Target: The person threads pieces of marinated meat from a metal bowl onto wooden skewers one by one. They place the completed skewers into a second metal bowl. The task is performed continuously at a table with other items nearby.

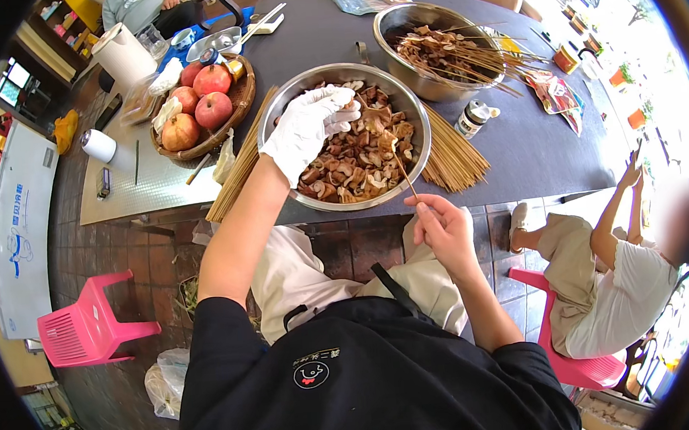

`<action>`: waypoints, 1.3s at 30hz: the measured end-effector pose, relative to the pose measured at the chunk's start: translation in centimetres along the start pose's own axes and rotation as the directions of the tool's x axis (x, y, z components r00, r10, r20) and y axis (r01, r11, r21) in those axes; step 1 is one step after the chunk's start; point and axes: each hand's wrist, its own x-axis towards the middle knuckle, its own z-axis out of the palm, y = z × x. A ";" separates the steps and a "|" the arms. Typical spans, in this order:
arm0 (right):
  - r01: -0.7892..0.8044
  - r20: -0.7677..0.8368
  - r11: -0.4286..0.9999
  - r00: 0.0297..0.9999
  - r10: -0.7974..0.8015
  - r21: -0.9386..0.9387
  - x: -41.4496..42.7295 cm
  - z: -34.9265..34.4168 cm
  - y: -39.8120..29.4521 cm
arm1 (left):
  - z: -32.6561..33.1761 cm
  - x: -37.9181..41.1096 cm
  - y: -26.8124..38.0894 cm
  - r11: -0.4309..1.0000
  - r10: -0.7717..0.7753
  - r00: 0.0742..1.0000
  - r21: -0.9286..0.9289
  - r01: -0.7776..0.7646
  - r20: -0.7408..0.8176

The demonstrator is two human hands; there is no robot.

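Observation:
A steel bowl point(425, 143) holds many brown, glossy pieces of food point(347, 170) that look like cut meat or offal. My left hand point(320, 121), in a white glove, is over the bowl's left part with curled fingers around a small brown piece. Bare, my right hand point(439, 223) pinches the lower end of a wooden skewer point(404, 172) at the bowl's near rim. A piece of the food point(387, 142) is on the skewer's upper tip. Bundles of skewers lie against the bowl's left side point(240, 173) and right side point(453, 153).
Behind on the right, a second steel bowl point(431, 88) holds loaded skewers point(446, 46). A seasoning bottle point(474, 118) stands right of the bundles. At left is a wicker basket point(245, 99) of fruit. A person point(613, 292) sits at right; others are across the table.

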 end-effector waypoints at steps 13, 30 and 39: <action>0.011 0.004 1.000 1.000 -0.011 -0.027 -0.1 -0.1 0.4 | -0.2 -0.5 -0.5 0.978 0.205 0.978 0.045 -0.203 -0.043; 0.048 0.002 0.996 0.999 -0.048 -0.079 0.0 -0.3 0.9 | -0.7 0.0 -0.4 0.985 0.005 0.999 -0.173 0.002 0.042; 0.028 0.002 0.997 1.000 -0.027 -0.075 -0.1 -0.2 0.8 | -0.1 -0.5 -0.2 0.994 0.005 1.000 -0.110 -0.007 -0.022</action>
